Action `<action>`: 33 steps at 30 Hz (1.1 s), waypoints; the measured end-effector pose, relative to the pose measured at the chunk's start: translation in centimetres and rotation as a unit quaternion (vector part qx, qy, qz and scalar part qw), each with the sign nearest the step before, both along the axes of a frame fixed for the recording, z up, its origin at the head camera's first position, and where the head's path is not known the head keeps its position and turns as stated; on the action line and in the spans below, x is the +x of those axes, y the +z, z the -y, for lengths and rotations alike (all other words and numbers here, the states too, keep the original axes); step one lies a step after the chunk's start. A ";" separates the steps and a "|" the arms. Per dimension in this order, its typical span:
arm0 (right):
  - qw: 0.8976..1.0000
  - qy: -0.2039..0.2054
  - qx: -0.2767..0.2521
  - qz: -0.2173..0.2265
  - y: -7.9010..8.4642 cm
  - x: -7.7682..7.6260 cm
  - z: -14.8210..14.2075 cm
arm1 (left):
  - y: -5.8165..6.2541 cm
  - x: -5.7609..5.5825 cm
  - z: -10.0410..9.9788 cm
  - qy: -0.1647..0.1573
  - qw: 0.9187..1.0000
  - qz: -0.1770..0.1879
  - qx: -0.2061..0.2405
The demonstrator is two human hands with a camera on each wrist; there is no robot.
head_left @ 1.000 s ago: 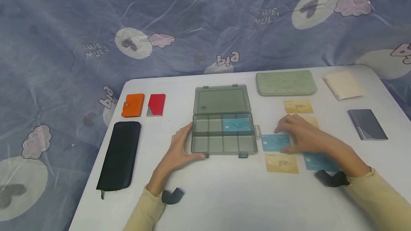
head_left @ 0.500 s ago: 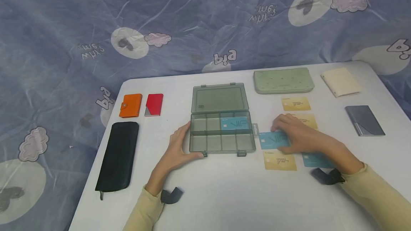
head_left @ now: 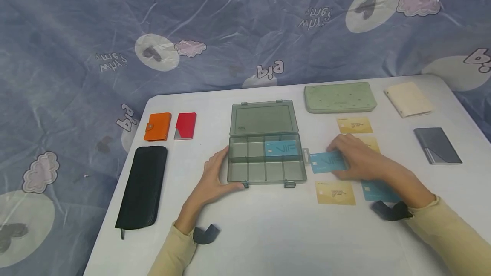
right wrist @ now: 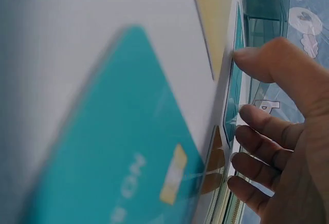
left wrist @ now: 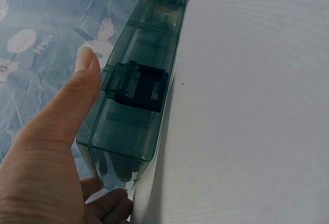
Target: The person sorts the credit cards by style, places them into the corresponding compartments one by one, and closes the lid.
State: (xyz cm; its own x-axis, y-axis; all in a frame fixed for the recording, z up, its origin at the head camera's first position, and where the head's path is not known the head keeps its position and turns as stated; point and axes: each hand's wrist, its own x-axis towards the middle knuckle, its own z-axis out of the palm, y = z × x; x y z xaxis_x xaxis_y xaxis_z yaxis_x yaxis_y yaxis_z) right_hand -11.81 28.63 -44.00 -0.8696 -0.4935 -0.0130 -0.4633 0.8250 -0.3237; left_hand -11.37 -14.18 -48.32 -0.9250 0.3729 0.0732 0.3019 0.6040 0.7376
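Observation:
A translucent green compartment box (head_left: 256, 169) lies with its lid (head_left: 264, 118) folded back. Inside, a blue VIP card (head_left: 281, 148) is in the back right part. My left hand (head_left: 212, 182) holds the box's left end, thumb along the front edge and fingers at the side. In the left wrist view, the thumb lies by a front latch (left wrist: 141, 88). To the box's right, my right hand (head_left: 358, 159) pinches another blue VIP card (head_left: 325, 162) between thumb and fingers, the card tilted slightly. Its far edge is hidden by the fingers.
Gold cards (head_left: 335, 193) and a further blue card (head_left: 379, 191) lie around my right hand. A green case (head_left: 340, 97), a cream notebook (head_left: 409, 99) and a grey card holder (head_left: 438, 146) stand right. Orange (head_left: 158, 126), red (head_left: 186, 125) and black wallets (head_left: 142, 186) lie left.
The blue card in my right hand has turned slightly and shifted away from the gold card below it, toward the box. My left hand stays on the box.

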 end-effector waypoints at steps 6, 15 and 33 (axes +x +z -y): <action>1.000 0.016 -0.006 -0.005 0.1 -0.5 0.2 | 0.0 0.0 0.1 -0.001 1.000 -0.005 -0.001; 0.999 -0.016 -0.001 0.034 0.4 -0.5 0.7 | -0.3 -0.2 0.1 -0.004 1.000 -0.010 -0.003; 0.998 -0.059 -0.022 -0.012 2.4 -1.8 -0.2 | -0.3 -0.1 0.2 -0.004 1.000 -0.011 -0.003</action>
State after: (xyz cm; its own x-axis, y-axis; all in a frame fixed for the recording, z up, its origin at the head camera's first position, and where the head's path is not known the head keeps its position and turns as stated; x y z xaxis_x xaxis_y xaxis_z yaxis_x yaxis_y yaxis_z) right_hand -13.64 28.78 -41.59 -0.9218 -0.3867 0.0278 -0.3712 0.8594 -0.3517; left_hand -11.44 -14.36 -48.60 -0.9204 0.3802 0.0916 0.3227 0.6062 0.7269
